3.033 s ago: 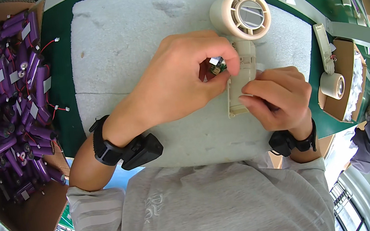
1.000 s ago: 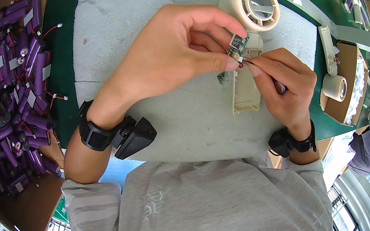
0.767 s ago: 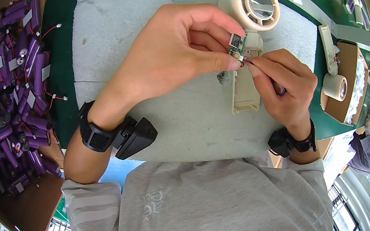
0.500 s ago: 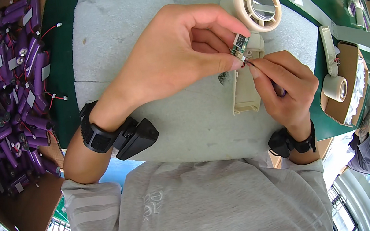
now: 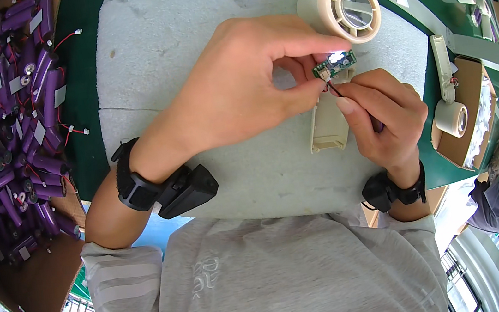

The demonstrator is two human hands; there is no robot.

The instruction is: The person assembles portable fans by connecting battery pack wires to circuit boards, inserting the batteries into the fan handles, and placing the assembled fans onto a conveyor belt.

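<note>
A small green circuit board (image 5: 344, 61) is pinched between the thumb and fingers of my left hand (image 5: 245, 80). A bright white patch shines on the board, and a small white connector sits at its near-left end. Thin dark wires run from that connector to my right hand (image 5: 387, 114), whose thumb and index finger are closed on them. Part of a purple battery cell (image 5: 377, 124) shows inside the right hand; the rest is hidden by the fingers. Beneath the hands lies a cream plastic handle shell (image 5: 327, 129), partly covered. Beyond them is a cream round fan head (image 5: 347, 11).
A grey-white foam pad (image 5: 147, 62) covers the work surface. On the left, a cardboard box (image 5: 31, 282) holds many purple battery cells (image 5: 34, 122) with wires. At right, another cardboard box (image 5: 480, 117) stands beside cream fan parts (image 5: 450, 119). Another person (image 5: 490, 208) is farther right.
My left hand has turned the board to lie more sideways, and a white light now shines on it. The right hand stays nearly in place, holding the wires.
</note>
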